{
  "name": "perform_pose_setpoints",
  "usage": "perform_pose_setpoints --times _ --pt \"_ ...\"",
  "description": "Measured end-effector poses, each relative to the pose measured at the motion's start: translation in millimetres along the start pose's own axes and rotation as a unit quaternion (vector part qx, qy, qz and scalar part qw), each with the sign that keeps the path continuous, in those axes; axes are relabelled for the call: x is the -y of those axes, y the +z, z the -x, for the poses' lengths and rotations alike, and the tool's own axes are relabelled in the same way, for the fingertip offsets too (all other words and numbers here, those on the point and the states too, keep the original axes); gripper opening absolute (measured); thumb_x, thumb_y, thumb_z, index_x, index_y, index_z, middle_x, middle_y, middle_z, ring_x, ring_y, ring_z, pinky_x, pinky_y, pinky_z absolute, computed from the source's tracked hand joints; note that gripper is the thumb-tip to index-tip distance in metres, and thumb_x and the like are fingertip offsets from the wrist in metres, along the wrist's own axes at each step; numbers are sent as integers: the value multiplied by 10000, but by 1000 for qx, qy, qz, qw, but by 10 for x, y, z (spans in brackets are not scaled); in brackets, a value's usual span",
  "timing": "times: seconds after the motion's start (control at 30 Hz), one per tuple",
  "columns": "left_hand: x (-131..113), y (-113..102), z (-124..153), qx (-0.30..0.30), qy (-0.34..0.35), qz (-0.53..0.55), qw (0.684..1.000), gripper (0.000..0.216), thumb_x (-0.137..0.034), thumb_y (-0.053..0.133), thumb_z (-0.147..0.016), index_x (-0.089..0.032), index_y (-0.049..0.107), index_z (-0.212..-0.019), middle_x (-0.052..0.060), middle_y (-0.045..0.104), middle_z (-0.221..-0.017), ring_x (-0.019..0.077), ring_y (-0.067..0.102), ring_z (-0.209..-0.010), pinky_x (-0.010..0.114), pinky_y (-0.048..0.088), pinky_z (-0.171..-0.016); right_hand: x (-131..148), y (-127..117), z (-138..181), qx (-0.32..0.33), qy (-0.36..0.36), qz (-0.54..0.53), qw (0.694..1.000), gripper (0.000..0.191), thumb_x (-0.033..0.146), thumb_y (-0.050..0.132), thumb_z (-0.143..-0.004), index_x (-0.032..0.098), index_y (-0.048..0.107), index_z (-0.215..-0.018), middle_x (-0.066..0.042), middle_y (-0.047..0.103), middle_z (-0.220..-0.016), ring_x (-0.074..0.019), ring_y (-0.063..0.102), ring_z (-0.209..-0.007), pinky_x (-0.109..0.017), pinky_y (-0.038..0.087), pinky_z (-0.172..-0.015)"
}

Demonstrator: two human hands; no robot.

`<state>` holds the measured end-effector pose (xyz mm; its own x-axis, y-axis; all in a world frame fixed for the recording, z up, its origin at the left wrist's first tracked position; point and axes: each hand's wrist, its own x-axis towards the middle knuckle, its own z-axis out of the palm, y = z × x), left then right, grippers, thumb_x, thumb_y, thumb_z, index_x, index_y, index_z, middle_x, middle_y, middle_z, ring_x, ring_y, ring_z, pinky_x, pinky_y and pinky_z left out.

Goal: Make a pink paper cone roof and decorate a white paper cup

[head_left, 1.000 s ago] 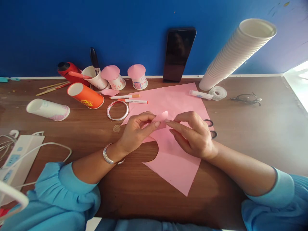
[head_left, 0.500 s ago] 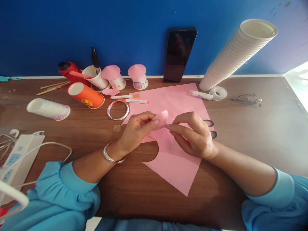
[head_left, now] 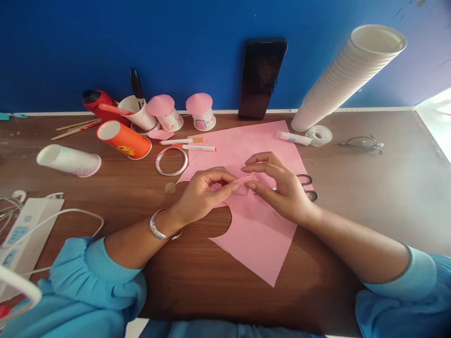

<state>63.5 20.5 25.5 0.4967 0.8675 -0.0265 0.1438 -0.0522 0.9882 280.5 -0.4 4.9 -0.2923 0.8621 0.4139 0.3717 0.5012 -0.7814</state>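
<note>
Over the large pink paper sheet [head_left: 257, 244], my left hand [head_left: 206, 192] pinches a small curled piece of pink paper [head_left: 243, 189] between thumb and fingers. My right hand [head_left: 282, 188] faces it from the other side. Its thumb tip is at the edge of the small piece, while its fingers are spread above with a gap to the thumb. A pair of scissors [head_left: 311, 195] lies partly hidden behind my right hand, with the dark handles showing. The large sheet has a rounded cut-out on its left side.
Two small cups with pink cone tops [head_left: 199, 112] stand by the blue wall. Nearby are markers [head_left: 199, 148], a tape roll [head_left: 171, 161], an orange cup [head_left: 125, 141] and a white cup [head_left: 68, 160]. A phone [head_left: 262, 80], a tall cup stack [head_left: 348, 77] and glasses [head_left: 362, 143] are further right.
My right hand has spread its fingers, which were pinched together at the small piece's edge. The small pink piece has tilted lower and flatter in my left hand.
</note>
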Motion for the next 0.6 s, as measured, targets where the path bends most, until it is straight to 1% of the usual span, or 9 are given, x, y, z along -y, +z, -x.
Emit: perform_pose_setpoints --times 0.03,0.07,0.13,0.23,0.3,0.37,0.47,0.53,0.6 --pt "3 -1 -1 -1 -4 4 1000 165 -329 719 -908 -194 746 -818 29 695 -801 158 601 -760 303 470 -730 -2 -3 -11 7 38 -47 998 145 299 696 -960 215 716 -1077 -87 646 -1142 -226 638 -1102 -452 530 -978" --pt "6 -2 -2 -4 -7 8 1000 167 -329 728 -901 -190 737 -810 29 696 -801 157 601 -755 300 471 -724 -1 -7 -21 15 75 -93 993 116 315 711 -949 209 723 -994 -72 655 -1099 -209 649 -1054 -431 534 -959" --pt "10 -6 -6 -9 -7 13 1000 186 -334 729 -898 -187 712 -785 21 675 -781 149 578 -730 294 465 -706 6 -16 -39 30 134 -171 976 162 356 736 -927 198 721 -891 -54 663 -1027 -185 648 -966 -381 542 -880" --pt "13 -17 -9 -12 -3 15 1000 236 -369 703 -918 -191 685 -763 11 628 -750 144 526 -703 295 439 -689 12 -23 -47 51 209 -247 945 214 391 752 -901 190 719 -837 -38 659 -973 -156 610 -857 -306 512 -732" --pt "17 -26 -6 -14 -6 15 1000 289 -413 675 -934 -195 669 -745 6 582 -722 149 487 -694 302 410 -675 4 -18 -39 50 250 -281 925 226 396 753 -893 187 715 -816 -24 647 -944 -136 571 -795 -280 477 -683" --pt "24 -33 0 -13 -18 18 1000 347 -470 629 -956 -197 665 -744 8 549 -713 156 464 -695 314 389 -673 -10 -5 -24 48 276 -312 908 231 397 759 -886 186 711 -807 -12 631 -910 -126 543 -771 -270 457 -683" --pt "20 -29 0 -10 -30 34 999 368 -515 604 -962 -200 693 -794 12 558 -731 162 468 -715 321 389 -689 -28 28 -3 53 291 -341 892 245 407 773 -870 184 708 -793 -7 621 -871 -128 539 -778 -270 450 -710" --pt "-1 -17 -8 -11 -32 37 999 317 -481 669 -927 -200 692 -781 7 573 -724 155 474 -704 311 399 -682 -31 49 4 60 294 -341 891 251 419 775 -864 186 712 -796 -10 632 -865 -138 550 -791 -280 457 -731" --pt "-27 -5 -18 -11 -31 36 999 288 -424 727 -888 -198 664 -721 -3 571 -690 143 467 -666 299 408 -657 -29 60 5 67 292 -332 894 257 433 773 -863 188 719 -806 -16 651 -875 -151 570 -818 -296 467 -761"
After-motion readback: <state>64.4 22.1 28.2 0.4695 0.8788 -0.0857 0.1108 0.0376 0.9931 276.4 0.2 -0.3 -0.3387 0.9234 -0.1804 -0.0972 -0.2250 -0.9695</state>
